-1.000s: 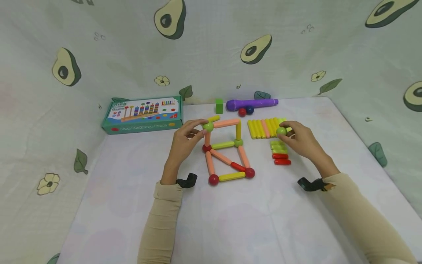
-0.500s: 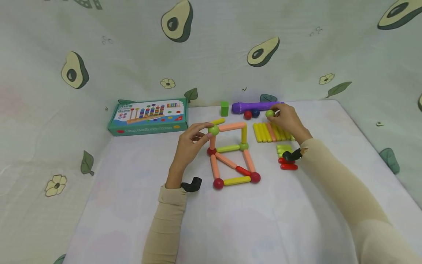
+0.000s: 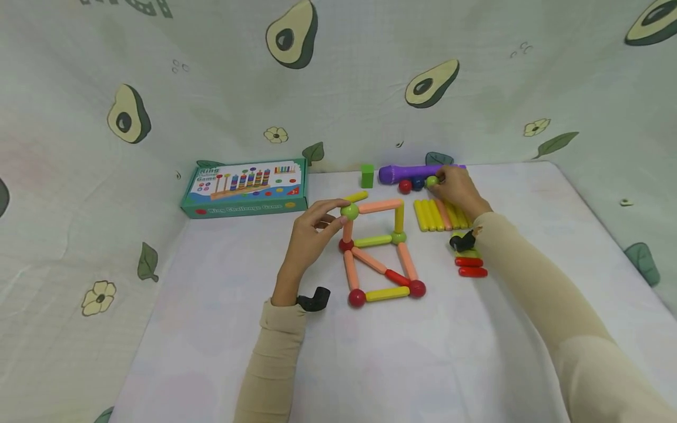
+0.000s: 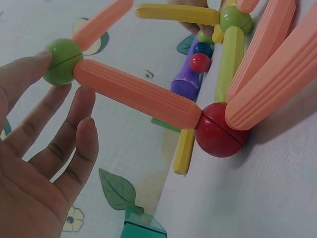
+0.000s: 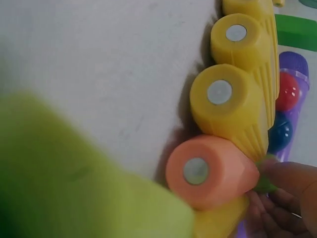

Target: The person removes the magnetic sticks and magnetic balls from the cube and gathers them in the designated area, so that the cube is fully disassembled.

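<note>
My left hand (image 3: 309,238) pinches a green ball (image 3: 349,211) at the top left corner of a structure of magnetic rods and balls. In the left wrist view, an orange rod (image 4: 138,94) runs from that ball to a red ball (image 4: 221,130). A second orange rod (image 3: 379,206) spans from the green ball to an upright yellow rod (image 3: 399,218). At the back, my right hand (image 3: 459,189) pinches another green ball (image 3: 432,181), beside a dark blue ball (image 3: 418,183) and a red ball (image 3: 405,187), in front of a purple microphone-shaped thing (image 3: 396,174).
A row of yellow rods (image 3: 428,215) with one orange rod among them lies below my right hand. Red rods (image 3: 471,267) and partly hidden green rods lie nearer. A green block (image 3: 367,176) stands at the back, and a game box (image 3: 245,191) at the back left.
My right hand has carried its green ball back and left, from over the rod row to beside the blue ball. My left hand keeps its pinch on the corner ball. The view shifted slightly.
</note>
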A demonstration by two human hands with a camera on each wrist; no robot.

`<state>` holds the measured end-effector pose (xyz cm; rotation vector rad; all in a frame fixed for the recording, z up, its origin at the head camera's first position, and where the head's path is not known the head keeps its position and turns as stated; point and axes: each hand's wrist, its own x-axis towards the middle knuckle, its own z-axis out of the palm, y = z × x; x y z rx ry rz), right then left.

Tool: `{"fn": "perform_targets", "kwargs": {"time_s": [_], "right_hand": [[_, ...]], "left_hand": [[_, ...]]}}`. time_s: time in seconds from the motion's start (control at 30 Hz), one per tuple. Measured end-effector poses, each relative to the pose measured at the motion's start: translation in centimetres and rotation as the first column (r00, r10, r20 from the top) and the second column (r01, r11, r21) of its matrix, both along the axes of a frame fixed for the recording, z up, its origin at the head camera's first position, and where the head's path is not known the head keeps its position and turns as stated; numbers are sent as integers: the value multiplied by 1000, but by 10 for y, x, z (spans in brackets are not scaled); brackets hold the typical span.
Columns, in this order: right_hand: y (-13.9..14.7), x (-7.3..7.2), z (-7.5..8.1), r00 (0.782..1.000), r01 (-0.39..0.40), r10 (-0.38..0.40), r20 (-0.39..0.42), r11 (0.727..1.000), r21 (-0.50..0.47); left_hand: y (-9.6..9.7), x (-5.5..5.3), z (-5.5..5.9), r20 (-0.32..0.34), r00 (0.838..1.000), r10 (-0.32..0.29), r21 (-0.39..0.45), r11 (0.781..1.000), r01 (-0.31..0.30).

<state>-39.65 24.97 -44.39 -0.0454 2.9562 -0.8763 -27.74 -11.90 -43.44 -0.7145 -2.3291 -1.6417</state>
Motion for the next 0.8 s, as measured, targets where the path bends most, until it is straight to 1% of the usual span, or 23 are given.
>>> {"fn": "perform_targets", "kwargs": {"time_s": [0.13, 0.23, 0.33, 0.43, 0.5, 0.53, 0.6, 0.67, 0.7, 0.73, 0.8], "right_hand": [[-2, 3, 3, 1000, 27, -27, 12, 1000, 13], [-5, 11, 10, 1000, 17, -16, -26, 999, 47], [-10, 24, 21, 995, -16, 22, -100, 998, 57], [-17, 40, 33, 979, -100, 101, -180, 995, 11], [-23, 52, 40, 957, -182, 171, -233, 983, -29], [-27, 59, 43, 941, -230, 211, -264, 972, -42], [-36, 71, 48, 902, -324, 289, -321, 944, -58], [-45, 81, 53, 857, -403, 360, -368, 914, -45], [-50, 84, 54, 837, -436, 390, -383, 899, -35], [-55, 87, 56, 822, -456, 414, -392, 890, -16], [-63, 92, 57, 802, -486, 451, -392, 874, 11]], "left_hand": [[1, 0, -2, -8, 1000, -2, 0, 1000, 2], [0, -1, -1, -7, 1000, 0, -3, 1000, 0], [0, -1, 0, -6, 1000, 4, -8, 1000, -4], [0, -2, 1, -9, 1000, 2, -8, 1000, -2], [0, -2, 2, -12, 1000, -4, -5, 1000, 4], [0, -2, 2, -11, 1000, -6, -6, 1000, 6], [0, -2, 2, -14, 1000, -7, -8, 1000, 7], [0, -2, 2, -14, 1000, -6, -5, 1000, 5], [0, -2, 2, -14, 1000, -4, -2, 1000, 4], [0, -2, 1, -14, 1000, -4, 3, 1000, 4], [0, -1, 0, -12, 1000, -4, 14, 1000, 4]]}}
